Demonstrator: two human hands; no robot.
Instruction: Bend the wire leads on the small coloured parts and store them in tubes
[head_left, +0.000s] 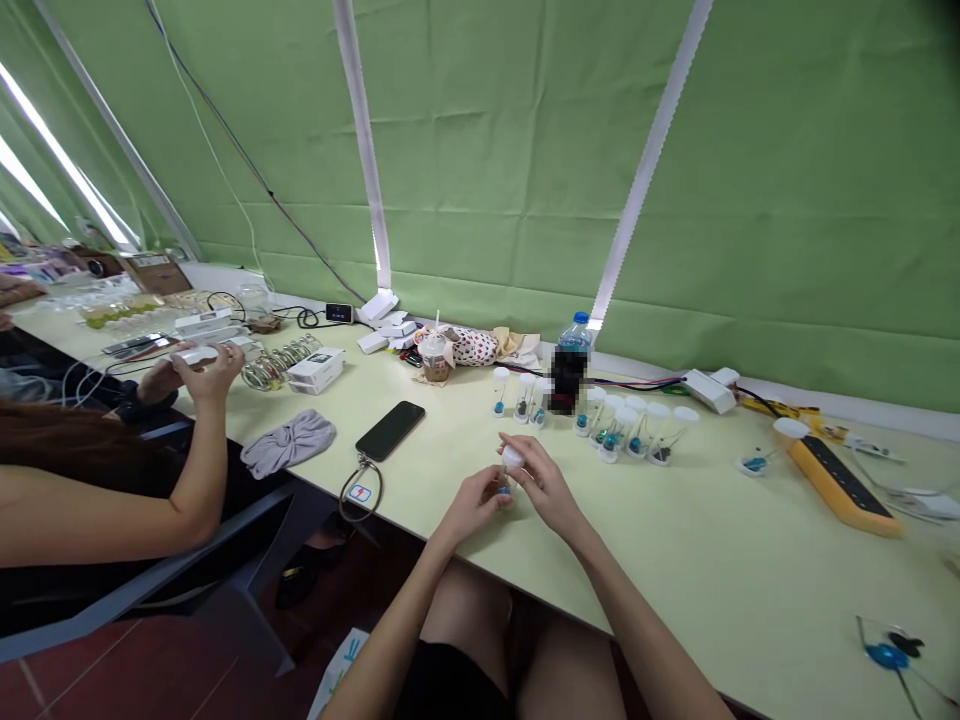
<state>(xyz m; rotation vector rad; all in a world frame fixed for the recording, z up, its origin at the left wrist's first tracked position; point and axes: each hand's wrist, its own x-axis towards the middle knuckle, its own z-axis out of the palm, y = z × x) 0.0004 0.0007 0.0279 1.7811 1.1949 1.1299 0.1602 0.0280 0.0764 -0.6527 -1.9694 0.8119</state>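
My left hand (474, 504) and my right hand (541, 480) meet over the front edge of the pale yellow table (675, 560). Together they grip a small clear vial (510, 470) with a white cap on top and a blue piece at its base. The left fingers pinch the lower blue end, the right fingers close on the white cap. Behind them stands a row of several like vials (626, 428) with white caps and blue or dark bases.
A black phone (390, 430) with a key ring lies left of my hands, beside a grey cloth (289, 443). A water bottle (574, 340), a yellow power strip (844, 485) and white boxes (319, 368) sit farther back. Another person's arm (187, 440) works at the left.
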